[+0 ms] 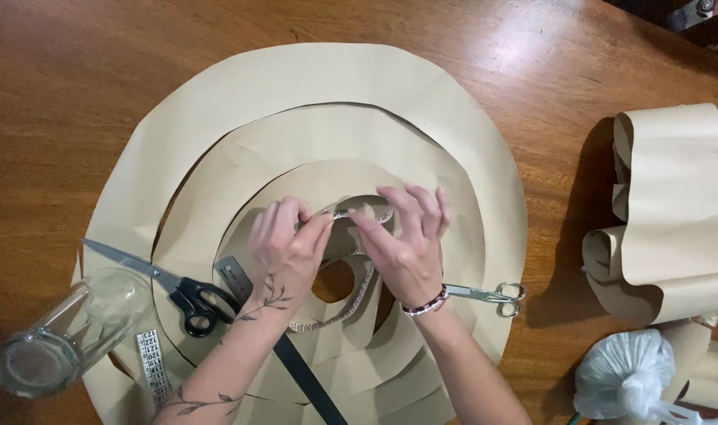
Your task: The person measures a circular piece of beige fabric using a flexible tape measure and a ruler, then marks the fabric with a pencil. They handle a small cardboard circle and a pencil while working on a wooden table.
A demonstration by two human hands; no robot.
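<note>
Several round rings of brown paper (311,86) lie stacked on a wooden table (68,71), the smallest ring in the middle with a hole (333,281). My left hand (284,244) and my right hand (402,240) both pinch a white measuring tape (363,214) along the curved inner edge of the smallest ring. The tape loops down under my right hand (351,303), and its end lies at the lower left (152,358). A bead bracelet sits on my right wrist.
Black-handled scissors (182,295) lie left of my left arm, small silver scissors (496,296) to the right. A clear glass jar (60,334) lies on its side at the lower left. A dark ruler (296,370), rolled brown paper (670,212) and a white bag (622,378) are nearby.
</note>
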